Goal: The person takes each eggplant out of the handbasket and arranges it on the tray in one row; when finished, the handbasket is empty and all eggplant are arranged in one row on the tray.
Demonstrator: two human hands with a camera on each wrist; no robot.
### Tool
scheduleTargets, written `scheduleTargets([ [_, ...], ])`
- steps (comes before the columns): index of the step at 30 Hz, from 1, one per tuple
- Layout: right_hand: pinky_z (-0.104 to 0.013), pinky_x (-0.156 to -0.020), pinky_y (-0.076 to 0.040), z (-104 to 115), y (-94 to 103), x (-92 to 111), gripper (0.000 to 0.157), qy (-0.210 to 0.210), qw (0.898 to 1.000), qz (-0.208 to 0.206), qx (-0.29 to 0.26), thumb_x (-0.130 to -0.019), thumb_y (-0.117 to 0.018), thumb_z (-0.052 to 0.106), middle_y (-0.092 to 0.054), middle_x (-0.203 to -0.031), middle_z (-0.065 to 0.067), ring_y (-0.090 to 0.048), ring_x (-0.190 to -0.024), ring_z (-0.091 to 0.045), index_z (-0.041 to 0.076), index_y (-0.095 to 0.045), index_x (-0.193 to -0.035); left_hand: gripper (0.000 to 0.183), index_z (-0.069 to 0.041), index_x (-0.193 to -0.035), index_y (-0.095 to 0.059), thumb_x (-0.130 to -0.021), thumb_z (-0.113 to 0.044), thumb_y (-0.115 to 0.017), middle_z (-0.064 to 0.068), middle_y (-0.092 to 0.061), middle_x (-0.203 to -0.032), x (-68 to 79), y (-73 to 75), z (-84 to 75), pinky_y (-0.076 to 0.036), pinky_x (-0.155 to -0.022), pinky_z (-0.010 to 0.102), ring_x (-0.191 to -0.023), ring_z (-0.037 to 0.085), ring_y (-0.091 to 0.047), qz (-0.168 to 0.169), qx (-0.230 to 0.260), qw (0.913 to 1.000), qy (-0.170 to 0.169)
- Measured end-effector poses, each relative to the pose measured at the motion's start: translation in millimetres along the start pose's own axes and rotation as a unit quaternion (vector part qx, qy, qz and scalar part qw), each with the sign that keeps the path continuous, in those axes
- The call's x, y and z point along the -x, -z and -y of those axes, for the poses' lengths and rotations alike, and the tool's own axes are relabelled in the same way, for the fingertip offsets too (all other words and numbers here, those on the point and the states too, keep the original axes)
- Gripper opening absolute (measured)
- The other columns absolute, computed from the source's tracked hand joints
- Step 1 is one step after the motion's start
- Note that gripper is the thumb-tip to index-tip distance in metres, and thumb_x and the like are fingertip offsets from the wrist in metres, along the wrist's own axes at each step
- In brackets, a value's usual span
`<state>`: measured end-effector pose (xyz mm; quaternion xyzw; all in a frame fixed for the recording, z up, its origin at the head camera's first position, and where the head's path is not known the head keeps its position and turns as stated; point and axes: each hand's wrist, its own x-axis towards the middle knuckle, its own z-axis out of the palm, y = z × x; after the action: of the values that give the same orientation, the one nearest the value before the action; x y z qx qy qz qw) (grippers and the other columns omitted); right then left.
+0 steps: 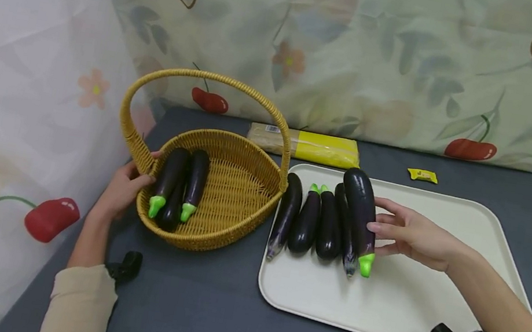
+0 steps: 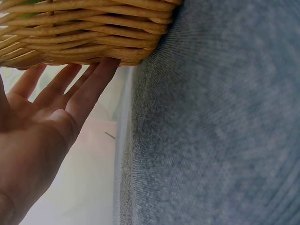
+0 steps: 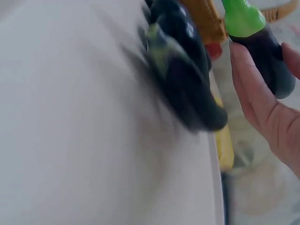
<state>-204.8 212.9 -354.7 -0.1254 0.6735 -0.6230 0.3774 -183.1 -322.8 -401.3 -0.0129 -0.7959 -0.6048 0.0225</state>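
My right hand (image 1: pixel 410 236) holds a dark purple eggplant (image 1: pixel 360 208) with a bright green stem end, pinched between thumb and fingers. In the right wrist view this eggplant (image 3: pixel 262 58) is raised off the tray, beside the others. Several more eggplants (image 1: pixel 305 225) lie side by side on the left part of the white tray (image 1: pixel 429 328). At the left, my left hand (image 1: pixel 120 191) grips the rim of a wicker basket (image 1: pixel 233 202) near the handle's base. The left wrist view shows its fingers against the woven wall (image 2: pixel 89 33). Three eggplants (image 1: pixel 197 178) lie inside the basket's left side.
The basket's tall arched handle (image 1: pixel 217 78) rises above it. Behind the tray lies a yellow and beige packet (image 1: pixel 327 150), with a small yellow wrapper (image 1: pixel 423 175) to its right. A patterned cloth (image 1: pixel 368 60) hangs behind the dark table (image 1: pixel 199 313).
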Motion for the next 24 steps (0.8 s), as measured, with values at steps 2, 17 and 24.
scheduleTargets([
  [2,-0.044,-0.087,-0.047,-3,8.9,2,0.076,-0.004,1.0,-0.013,-0.002,-0.098,-0.052,0.011,-0.049,-0.128,-0.012,-0.059,-0.107,-0.026,0.006,0.0,-0.153,0.053,-0.002,-0.146,-0.036,-0.094,-0.005,-0.046,0.019,-0.041,-0.136,0.2,0.0,-0.6,-0.041,-0.081,0.018,-0.105,0.014,-0.044,-0.002,-0.001,1.0,0.0],
  [17,-0.045,-0.089,-0.045,-32,34.4,-7,0.083,-0.065,0.996,-0.064,-0.022,-0.096,-0.056,0.012,-0.04,-0.129,-0.024,-0.059,-0.105,-0.025,0.006,0.005,-0.152,0.054,-0.002,-0.146,-0.036,-0.094,-0.005,-0.046,0.02,-0.043,-0.134,0.2,0.2,-0.7,-0.043,-0.08,0.019,-0.103,0.013,-0.046,0.0,-0.01,0.9999,0.0],
  [24,-0.043,-0.086,-0.047,-32,29.2,-12,0.084,-0.071,0.995,-0.076,-0.01,-0.096,-0.057,0.014,-0.042,-0.13,-0.026,-0.059,-0.103,-0.024,0.006,0.005,-0.152,0.053,-0.003,-0.146,-0.037,-0.093,-0.006,-0.046,0.022,-0.042,-0.135,0.7,0.0,0.5,-0.042,-0.08,0.019,-0.103,0.014,-0.046,-0.002,-0.014,0.9999,0.001],
])
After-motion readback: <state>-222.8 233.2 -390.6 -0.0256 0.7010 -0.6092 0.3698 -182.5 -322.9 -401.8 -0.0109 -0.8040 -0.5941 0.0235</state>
